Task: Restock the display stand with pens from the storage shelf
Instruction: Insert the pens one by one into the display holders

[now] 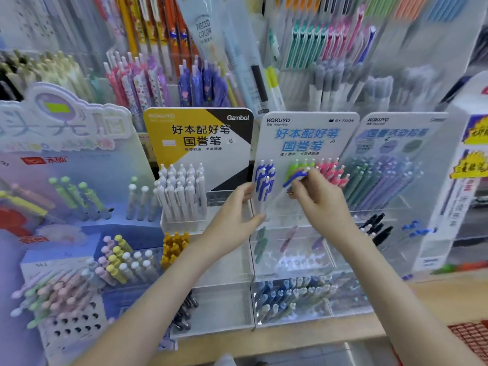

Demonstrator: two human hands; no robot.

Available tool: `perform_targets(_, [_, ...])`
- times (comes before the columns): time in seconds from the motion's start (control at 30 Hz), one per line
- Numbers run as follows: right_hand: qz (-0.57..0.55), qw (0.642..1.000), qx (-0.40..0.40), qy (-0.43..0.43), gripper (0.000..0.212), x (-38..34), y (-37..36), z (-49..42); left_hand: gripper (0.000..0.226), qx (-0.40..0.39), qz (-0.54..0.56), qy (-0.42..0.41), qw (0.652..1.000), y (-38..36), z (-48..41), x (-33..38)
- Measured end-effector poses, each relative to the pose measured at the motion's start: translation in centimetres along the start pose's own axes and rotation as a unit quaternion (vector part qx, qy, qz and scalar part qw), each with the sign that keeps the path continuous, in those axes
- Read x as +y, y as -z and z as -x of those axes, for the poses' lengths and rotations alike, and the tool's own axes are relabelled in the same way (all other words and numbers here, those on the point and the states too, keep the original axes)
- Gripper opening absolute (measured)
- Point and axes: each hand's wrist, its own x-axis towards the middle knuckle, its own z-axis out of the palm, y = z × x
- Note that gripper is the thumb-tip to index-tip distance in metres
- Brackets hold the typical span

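Observation:
A clear acrylic pen display stand [303, 217] with a white and blue header card stands at the middle of the shelf. My left hand [237, 215] grips a bunch of blue-clipped white pens [264, 184] held upright at the stand's left side. My right hand [317, 196] pinches one blue-clipped pen [295, 178], tilted, above the stand's top row. Green pens [301, 165] and pink pens [331, 171] stand in that row behind my right hand.
A yellow and black display with white pens [182, 191] stands to the left, and a lilac and green pen stand [380, 180] to the right. Lower tiers hold blue-grey pens [287, 294]. Pastel pen racks [60, 289] fill the left. The wooden shelf edge [317, 336] runs along the front.

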Motion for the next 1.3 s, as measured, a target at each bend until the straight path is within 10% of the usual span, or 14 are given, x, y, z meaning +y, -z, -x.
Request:
perform_targets(0.43, [0.069, 0.980, -0.184, 0.041, 0.014, 0.9, -0.8, -1.9, 0.073, 0.044, 0.002, 0.011, 0.999, -2.1, -1.3, -1.2])
perform_targets(1.3, [-0.010, 0.986, -0.146, 0.080, 0.043, 1.5, 0.8, 3.3, 0.053, 0.212, -0.101, 0.033, 0.971, -4.9, 2.7, 1.1])
